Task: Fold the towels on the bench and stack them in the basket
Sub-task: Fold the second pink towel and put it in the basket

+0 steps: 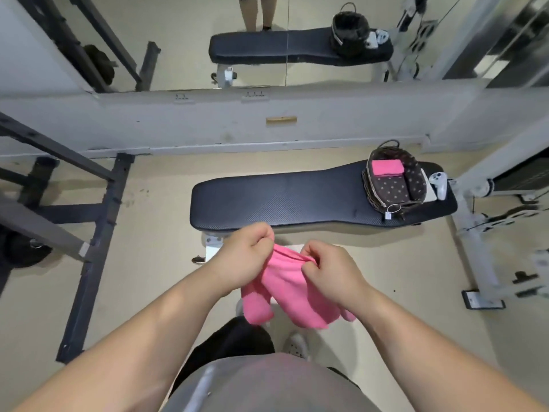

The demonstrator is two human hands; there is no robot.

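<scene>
A pink towel (292, 295) hangs crumpled in the air in front of me, below the near edge of the black bench (276, 200). My left hand (246, 254) pinches its top edge on the left, and my right hand (329, 269) pinches the same edge on the right; the two hands are close together. At the bench's right end stands a wicker basket (375, 195) with a dotted brown lining. A folded pink towel (387, 168) lies in its far corner.
A white game controller (439, 182) and a white device lie on the bench just right of the basket. A dark rack frame (98, 221) stands on the floor to the left, a white machine frame (475, 251) to the right. A mirror wall runs behind the bench.
</scene>
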